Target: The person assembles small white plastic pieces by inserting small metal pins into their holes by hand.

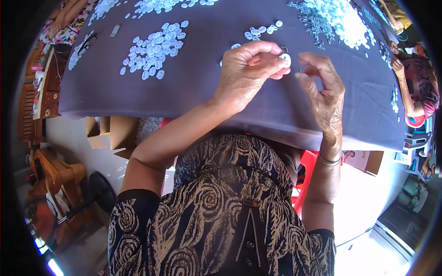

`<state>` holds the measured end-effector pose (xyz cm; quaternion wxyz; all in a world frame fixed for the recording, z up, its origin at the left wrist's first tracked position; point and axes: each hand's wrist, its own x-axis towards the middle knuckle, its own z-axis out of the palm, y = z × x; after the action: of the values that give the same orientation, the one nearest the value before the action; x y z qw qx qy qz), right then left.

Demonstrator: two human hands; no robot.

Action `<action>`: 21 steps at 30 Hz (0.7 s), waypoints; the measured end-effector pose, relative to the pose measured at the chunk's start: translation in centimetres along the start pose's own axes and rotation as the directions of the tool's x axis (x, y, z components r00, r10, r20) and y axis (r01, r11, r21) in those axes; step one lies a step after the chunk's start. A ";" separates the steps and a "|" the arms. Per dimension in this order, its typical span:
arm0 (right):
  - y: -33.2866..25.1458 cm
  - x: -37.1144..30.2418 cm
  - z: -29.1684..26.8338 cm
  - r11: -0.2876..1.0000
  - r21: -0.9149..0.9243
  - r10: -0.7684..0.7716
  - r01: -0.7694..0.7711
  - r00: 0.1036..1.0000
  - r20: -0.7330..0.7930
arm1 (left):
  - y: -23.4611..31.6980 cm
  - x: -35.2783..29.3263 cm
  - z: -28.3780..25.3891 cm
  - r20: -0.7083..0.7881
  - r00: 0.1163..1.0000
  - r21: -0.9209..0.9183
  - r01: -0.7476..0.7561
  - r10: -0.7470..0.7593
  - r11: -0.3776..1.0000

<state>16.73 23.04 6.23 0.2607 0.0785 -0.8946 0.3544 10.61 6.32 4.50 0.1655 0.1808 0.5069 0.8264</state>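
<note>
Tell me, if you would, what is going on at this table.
A person's left hand holds a small white piece between thumb and fingers above a dark tablecloth. The right hand is raised beside it, not touching it; a tiny dark thing shows near its thumb tip, too small to identify. Similar white pieces lie loosely heaped to the left, and small dark pieces lie farther back on the right.

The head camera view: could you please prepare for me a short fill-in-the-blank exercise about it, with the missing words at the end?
1. The left hand pinches an oval piece whose colour is ____.
2. The silver bracelet circles the person's ____ wrist.
3. Compared with that oval piece, the tablecloth is ____ in shade.

Missing words: white; right; darker.
</note>
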 end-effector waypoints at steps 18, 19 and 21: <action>0.4 -1.2 0.8 0.920 0.392 -0.010 0.007 1.000 0.007 | 0.2 -1.2 0.9 0.085 0.995 0.120 -0.053 0.042 0.991; 0.2 -1.2 0.7 0.927 0.374 -0.008 0.004 1.000 0.009 | 0.2 -1.2 0.9 0.106 0.992 0.130 -0.087 0.074 0.988; 0.1 -1.2 0.7 0.935 0.354 -0.004 -0.001 1.000 0.011 | 0.2 -1.2 0.8 0.114 0.991 0.156 -0.084 0.067 0.984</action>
<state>17.41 22.58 5.17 0.2373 0.1269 -0.8176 0.5089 12.00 6.29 4.86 0.1463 0.2572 0.5547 0.7777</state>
